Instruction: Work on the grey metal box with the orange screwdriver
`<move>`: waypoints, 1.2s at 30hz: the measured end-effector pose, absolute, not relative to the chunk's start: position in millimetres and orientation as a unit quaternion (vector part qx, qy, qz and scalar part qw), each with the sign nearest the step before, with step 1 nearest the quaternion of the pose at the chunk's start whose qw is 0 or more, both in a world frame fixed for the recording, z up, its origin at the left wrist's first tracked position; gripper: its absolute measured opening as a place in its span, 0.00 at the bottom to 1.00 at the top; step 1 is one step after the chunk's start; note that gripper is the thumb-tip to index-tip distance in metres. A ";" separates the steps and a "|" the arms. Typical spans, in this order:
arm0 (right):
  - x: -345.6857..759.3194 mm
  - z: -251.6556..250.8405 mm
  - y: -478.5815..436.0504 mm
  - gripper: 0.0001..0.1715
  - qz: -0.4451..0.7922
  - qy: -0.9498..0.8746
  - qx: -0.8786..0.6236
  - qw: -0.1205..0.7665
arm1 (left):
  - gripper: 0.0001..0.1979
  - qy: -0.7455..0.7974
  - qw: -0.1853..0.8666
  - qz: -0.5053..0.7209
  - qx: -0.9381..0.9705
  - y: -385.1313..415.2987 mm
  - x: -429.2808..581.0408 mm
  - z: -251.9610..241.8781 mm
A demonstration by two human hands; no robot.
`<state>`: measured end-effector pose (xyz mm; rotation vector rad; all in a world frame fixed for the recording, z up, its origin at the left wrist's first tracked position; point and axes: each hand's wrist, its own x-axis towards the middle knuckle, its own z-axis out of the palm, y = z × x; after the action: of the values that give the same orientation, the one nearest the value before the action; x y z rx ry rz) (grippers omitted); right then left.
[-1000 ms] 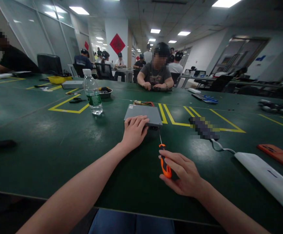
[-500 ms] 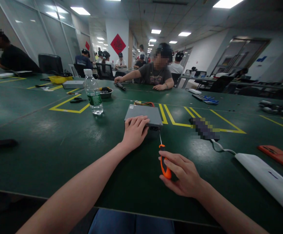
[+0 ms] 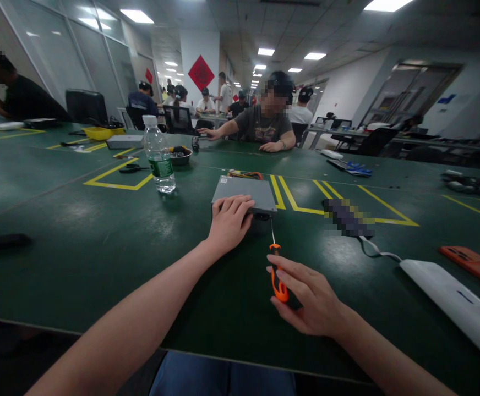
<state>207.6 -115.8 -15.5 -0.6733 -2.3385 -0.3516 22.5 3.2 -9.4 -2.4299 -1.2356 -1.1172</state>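
A grey metal power supply unit (image 3: 244, 190) lies on the green table, its coloured wires (image 3: 246, 175) bunched at the far side. My left hand (image 3: 232, 220) is closed on its near left part, fingers over the top and thumb against the front face. In my right hand (image 3: 306, 291) is a screwdriver (image 3: 279, 280) with an orange and black handle, held between thumb and fingers. Its shaft points away from me, and the tip meets the lower right corner of the unit's front face, beside the power socket. Whether a screw sits there is too small to tell.
A water bottle (image 3: 159, 159) stands left of the unit, before a metal bowl (image 3: 180, 155). To the right lie a dark blurred device (image 3: 347, 217), a white power bank (image 3: 454, 302) and an orange phone (image 3: 475, 264). Across the table sits a person (image 3: 260, 118).
The screwdriver handle has turned slightly in my right fingers, which shifted a little left over it. My left hand stays put. Across the table, the person's hand has come off a dark object, which now points differently.
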 end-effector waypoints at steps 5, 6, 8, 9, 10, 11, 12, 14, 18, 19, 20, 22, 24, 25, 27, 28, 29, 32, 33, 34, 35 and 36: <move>207.7 -14.5 -114.7 0.21 -0.149 -0.880 -0.264 0.366 | 0.13 -0.417 0.097 -0.382 -0.819 3.7 22.9 -10.5; 207.9 -13.4 -115.1 0.21 -0.149 -0.881 -0.272 0.358 | 0.13 -0.417 0.096 -0.381 -0.819 3.6 22.9 -10.4; 208.2 -10.7 -116.5 0.20 -0.158 -0.886 -0.284 0.332 | 0.13 -0.418 0.095 -0.381 -0.819 3.3 22.7 -10.1; 208.3 -9.5 -117.3 0.20 -0.166 -0.888 -0.282 0.322 | 0.13 -0.418 0.094 -0.381 -0.819 3.2 22.6 -9.9; 208.4 -8.6 -118.0 0.19 -0.174 -0.891 -0.274 0.317 | 0.13 -0.417 0.093 -0.381 -0.820 3.0 22.4 -9.7; 208.3 -7.9 -118.5 0.19 -0.177 -0.894 -0.263 0.316 | 0.13 -0.416 0.093 -0.380 -0.820 2.9 22.3 -9.5; 208.1 -7.5 -118.8 0.18 -0.177 -0.898 -0.251 0.316 | 0.13 -0.416 0.093 -0.380 -0.821 2.8 22.2 -9.3; 207.3 -7.6 -118.6 0.18 -0.170 -0.905 -0.238 0.309 | 0.14 -0.417 0.093 -0.378 -0.821 2.6 22.1 -9.1; 205.6 -9.2 -116.4 0.18 -0.152 -0.909 -0.257 0.289 | 0.13 -0.418 0.094 -0.379 -0.820 2.6 22.2 -9.1; 205.3 -9.4 -116.0 0.18 -0.150 -0.910 -0.259 0.287 | 0.13 -0.418 0.094 -0.379 -0.820 2.7 22.3 -9.2; 205.1 -9.6 -115.7 0.18 -0.150 -0.911 -0.259 0.283 | 0.13 -0.417 0.094 -0.380 -0.820 2.7 22.3 -9.3; 204.8 -9.9 -115.3 0.18 -0.153 -0.914 -0.258 0.275 | 0.13 -0.416 0.094 -0.381 -0.820 2.7 22.3 -9.3; 204.7 -10.2 -115.0 0.18 -0.156 -0.914 -0.261 0.269 | 0.13 -0.415 0.093 -0.382 -0.821 2.7 22.3 -9.3; 204.7 -10.5 -114.9 0.18 -0.156 -0.914 -0.264 0.267 | 0.13 -0.415 0.094 -0.382 -0.821 2.8 22.4 -9.3; 204.4 -11.0 -114.6 0.18 -0.156 -0.913 -0.268 0.264 | 0.13 -0.415 0.094 -0.381 -0.820 2.9 22.7 -9.3; 204.2 -11.2 -114.5 0.18 -0.156 -0.913 -0.269 0.263 | 0.14 -0.416 0.095 -0.381 -0.820 2.9 22.9 -9.3; 203.9 -11.2 -114.4 0.18 -0.157 -0.914 -0.270 0.261 | 0.14 -0.417 0.095 -0.381 -0.820 3.0 23.0 -9.4; 202.0 -10.7 -114.0 0.19 -0.159 -0.915 -0.267 0.257 | 0.14 -0.418 0.095 -0.381 -0.819 2.7 23.2 -9.3; 201.1 -10.3 -113.9 0.19 -0.161 -0.916 -0.266 0.254 | 0.14 -0.418 0.094 -0.382 -0.819 2.5 23.2 -9.2; 200.2 -9.9 -113.8 0.19 -0.163 -0.917 -0.265 0.250 | 0.14 -0.418 0.094 -0.382 -0.819 2.3 23.1 -9.0; 199.4 -9.6 -113.8 0.19 -0.164 -0.918 -0.265 0.244 | 0.14 -0.418 0.093 -0.382 -0.819 2.1 23.0 -8.9; 198.6 -9.4 -113.8 0.19 -0.165 -0.919 -0.266 0.239 | 0.14 -0.417 0.092 -0.382 -0.819 2.0 23.0 -8.8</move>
<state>198.6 -113.8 -9.4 -0.7274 -2.5172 -0.4531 23.0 2.0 -8.8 -2.4329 -1.2392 -1.1355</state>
